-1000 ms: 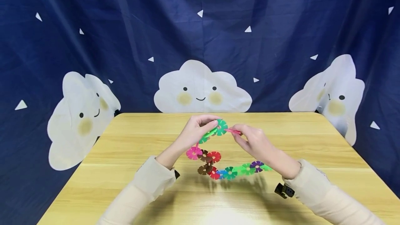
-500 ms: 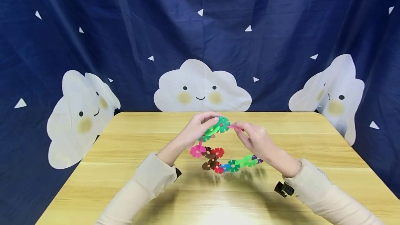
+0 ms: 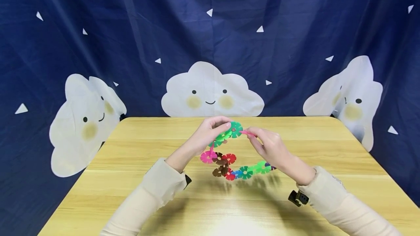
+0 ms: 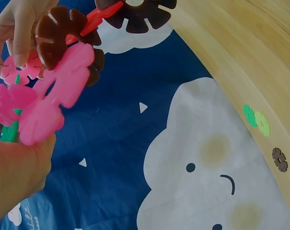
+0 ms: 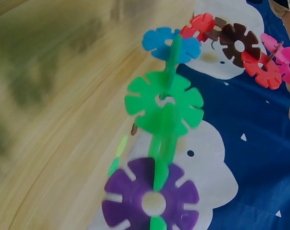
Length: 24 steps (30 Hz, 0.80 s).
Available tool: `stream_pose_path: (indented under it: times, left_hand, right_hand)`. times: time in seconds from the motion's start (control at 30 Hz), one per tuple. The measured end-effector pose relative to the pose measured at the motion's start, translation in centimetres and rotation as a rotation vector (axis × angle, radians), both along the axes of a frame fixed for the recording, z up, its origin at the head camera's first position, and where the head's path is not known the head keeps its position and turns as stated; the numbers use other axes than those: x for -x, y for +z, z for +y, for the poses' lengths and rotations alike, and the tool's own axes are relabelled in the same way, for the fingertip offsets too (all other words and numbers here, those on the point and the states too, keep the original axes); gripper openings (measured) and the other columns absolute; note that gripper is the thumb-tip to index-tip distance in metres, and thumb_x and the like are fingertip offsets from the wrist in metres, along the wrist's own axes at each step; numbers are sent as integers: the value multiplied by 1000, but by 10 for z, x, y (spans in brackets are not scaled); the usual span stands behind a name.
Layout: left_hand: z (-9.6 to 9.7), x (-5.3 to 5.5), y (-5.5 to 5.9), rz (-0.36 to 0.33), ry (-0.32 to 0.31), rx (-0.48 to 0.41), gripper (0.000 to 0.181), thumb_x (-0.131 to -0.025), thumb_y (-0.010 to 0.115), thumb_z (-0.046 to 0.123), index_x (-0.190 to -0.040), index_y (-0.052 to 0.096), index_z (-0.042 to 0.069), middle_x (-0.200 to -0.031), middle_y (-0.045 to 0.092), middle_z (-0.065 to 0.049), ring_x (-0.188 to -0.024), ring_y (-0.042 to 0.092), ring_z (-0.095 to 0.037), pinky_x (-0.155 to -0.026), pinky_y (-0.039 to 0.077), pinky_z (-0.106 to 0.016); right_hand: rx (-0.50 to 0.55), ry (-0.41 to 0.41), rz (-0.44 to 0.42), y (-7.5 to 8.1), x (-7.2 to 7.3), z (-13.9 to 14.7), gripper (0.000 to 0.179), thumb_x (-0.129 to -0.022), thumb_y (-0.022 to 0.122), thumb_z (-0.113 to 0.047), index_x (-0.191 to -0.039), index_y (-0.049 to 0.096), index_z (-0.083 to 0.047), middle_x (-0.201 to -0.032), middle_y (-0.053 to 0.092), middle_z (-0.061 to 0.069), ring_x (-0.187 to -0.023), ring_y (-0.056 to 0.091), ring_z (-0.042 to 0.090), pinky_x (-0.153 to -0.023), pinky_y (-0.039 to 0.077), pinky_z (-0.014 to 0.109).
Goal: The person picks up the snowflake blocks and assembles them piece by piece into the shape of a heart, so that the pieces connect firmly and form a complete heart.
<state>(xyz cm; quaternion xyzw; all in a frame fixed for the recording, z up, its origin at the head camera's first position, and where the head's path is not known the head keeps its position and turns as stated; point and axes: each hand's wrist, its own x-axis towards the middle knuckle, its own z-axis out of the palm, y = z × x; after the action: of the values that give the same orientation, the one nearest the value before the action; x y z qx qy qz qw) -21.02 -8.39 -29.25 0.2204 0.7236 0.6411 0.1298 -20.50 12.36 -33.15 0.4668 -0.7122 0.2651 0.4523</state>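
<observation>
Off the table hangs a chain of slotted plastic snowflake discs, with a purple disc (image 5: 150, 196) and a blue disc (image 5: 171, 44) towards its right end. My left hand (image 3: 208, 134) grips it near a teal-green disc (image 3: 236, 129), thumb in front. My right hand (image 3: 267, 145) pinches a pink disc (image 3: 248, 133), seen edge-on, with its edge right at the teal-green disc's rim. In the left wrist view, large pink discs (image 4: 59, 91) and a brown disc (image 4: 56, 38) partly cover the hands. Below my left hand the chain bends through brown discs (image 3: 219, 171).
A wooden table (image 3: 131, 192) lies beneath the hands. Along its edge in the left wrist view rest a green disc (image 4: 250, 115), a yellow-green disc (image 4: 262, 123) and a brown loose disc (image 4: 279, 159). Behind hangs a blue curtain (image 3: 210, 39) with printed clouds.
Both hands have risen slightly, and the chain has shifted a little right and up. Its purple end has slipped mostly behind my right wrist. The pink disc stays at the teal-green disc's rim.
</observation>
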Motion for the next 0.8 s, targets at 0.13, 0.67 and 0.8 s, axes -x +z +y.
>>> stream_pose_path:
  times: [0.13, 0.67, 0.8]
  left_hand:
    - [0, 0, 0, 6, -6, -14, 29, -94, 49, 15, -117, 56, -2, -91, 63, -7, -60, 57, -12, -53, 47, -20]
    - [-1, 2, 0, 30, -50, 32, 25, -92, 52, 11, -109, 60, -5, -85, 64, -3, -62, 56, -11, -57, 52, -28]
    - [-2, 3, 1, 39, -41, 60, 24, -92, 53, 12, -108, 61, -4, -87, 64, -8, -62, 57, -11, -63, 54, -41]
  right_hand:
    - [-18, 2, 25, 1, 1, 2, 32, -98, 41, -22, -91, 58, 4, -77, 67, 12, -64, 65, 21, -56, 53, 30]
    - [-61, 47, 121, 10, 11, 12, 32, -98, 41, -18, -88, 64, 2, -83, 68, 11, -72, 66, 24, -66, 53, 33]
    - [-89, 76, 130, 12, 12, 12, 28, -97, 42, -15, -90, 64, 1, -85, 68, 10, -73, 66, 23, -65, 53, 32]
